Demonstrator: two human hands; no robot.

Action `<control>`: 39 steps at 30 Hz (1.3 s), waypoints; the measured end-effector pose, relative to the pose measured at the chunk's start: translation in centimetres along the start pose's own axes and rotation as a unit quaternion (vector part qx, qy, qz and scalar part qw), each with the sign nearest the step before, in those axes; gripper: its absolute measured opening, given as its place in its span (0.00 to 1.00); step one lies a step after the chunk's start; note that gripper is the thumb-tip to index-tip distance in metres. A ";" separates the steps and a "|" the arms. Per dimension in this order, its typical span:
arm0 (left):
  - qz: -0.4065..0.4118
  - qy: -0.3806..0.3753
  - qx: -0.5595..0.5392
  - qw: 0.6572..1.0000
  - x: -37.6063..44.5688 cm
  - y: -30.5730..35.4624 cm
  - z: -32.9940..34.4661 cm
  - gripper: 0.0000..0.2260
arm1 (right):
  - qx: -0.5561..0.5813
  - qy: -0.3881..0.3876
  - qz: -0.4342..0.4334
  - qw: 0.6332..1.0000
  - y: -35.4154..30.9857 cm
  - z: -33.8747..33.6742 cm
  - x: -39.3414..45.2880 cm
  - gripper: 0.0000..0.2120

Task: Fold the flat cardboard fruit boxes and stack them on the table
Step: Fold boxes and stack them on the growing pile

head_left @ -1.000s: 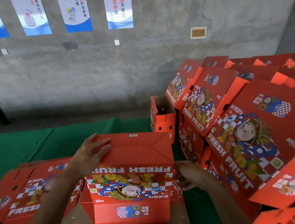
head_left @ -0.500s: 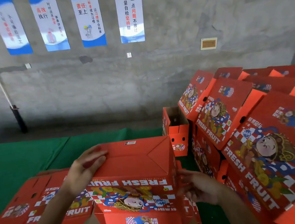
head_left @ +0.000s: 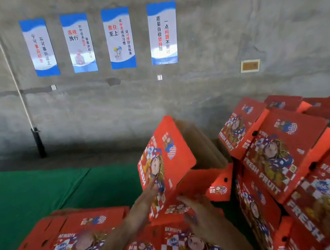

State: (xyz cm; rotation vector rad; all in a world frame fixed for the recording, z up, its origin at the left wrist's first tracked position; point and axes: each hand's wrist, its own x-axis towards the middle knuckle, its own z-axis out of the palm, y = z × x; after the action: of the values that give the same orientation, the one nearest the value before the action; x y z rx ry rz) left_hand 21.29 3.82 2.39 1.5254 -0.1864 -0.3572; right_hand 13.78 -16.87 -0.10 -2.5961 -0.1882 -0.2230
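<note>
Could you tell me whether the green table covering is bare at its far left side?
Yes, the green table covering shows no boxes there.

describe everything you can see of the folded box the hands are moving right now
The folded box is red printed cardboard, blurred by motion. Its printed face shows a cartoon figure, a blue-and-white checked pattern and white lettering that I cannot read here. Plain brown cardboard shows on its far side. It is tilted steeply, one corner pointing up toward the wall, above the flat boxes and left of the stacked boxes. The left hand lies with straight fingers on its printed face; the right hand reaches under its lower edge.
</note>
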 end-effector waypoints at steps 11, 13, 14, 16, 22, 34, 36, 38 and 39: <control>-0.092 -0.038 -0.182 0.978 15.4 -2.1 3.7 0.19 | -0.045 0.012 0.056 0.997 6.9 6.5 12.6 0.28; -0.081 -0.006 -0.167 0.983 18.9 -3.6 4.0 0.20 | -0.046 0.012 0.070 0.996 9.1 7.8 14.8 0.30; -0.074 0.011 -0.159 0.984 20.8 -4.4 4.2 0.20 | -0.044 0.015 0.076 0.996 10.2 8.4 15.9 0.30; -0.059 0.037 -0.140 0.988 24.2 -6.0 4.8 0.18 | -0.041 0.010 0.093 0.995 12.4 9.7 17.9 0.31; -0.037 0.063 -0.070 0.995 32.5 -11.9 7.2 0.16 | -0.066 -0.019 0.129 0.989 20.8 13.9 21.7 0.30; 0.003 0.074 0.263 0.962 30.7 -17.4 5.1 0.08 | 0.092 0.025 0.174 0.980 24.7 13.8 15.8 0.31; 0.036 0.080 0.452 0.888 27.1 -19.2 3.2 0.16 | 0.057 0.020 0.215 0.975 23.4 13.7 12.7 0.33; 0.034 0.078 0.570 0.817 23.5 -20.3 1.9 0.23 | 0.029 0.018 0.230 0.973 21.9 14.0 9.7 0.35; 0.017 0.068 0.597 0.799 21.6 -20.6 1.6 0.26 | 0.018 0.014 0.230 0.973 21.1 14.1 8.3 0.36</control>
State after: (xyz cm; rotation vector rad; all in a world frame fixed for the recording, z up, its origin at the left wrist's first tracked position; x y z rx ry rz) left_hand 38.66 -5.20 -20.24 2.7914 -0.3617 -0.0568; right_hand 27.33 -26.91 -20.83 -2.5138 0.4134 -0.0847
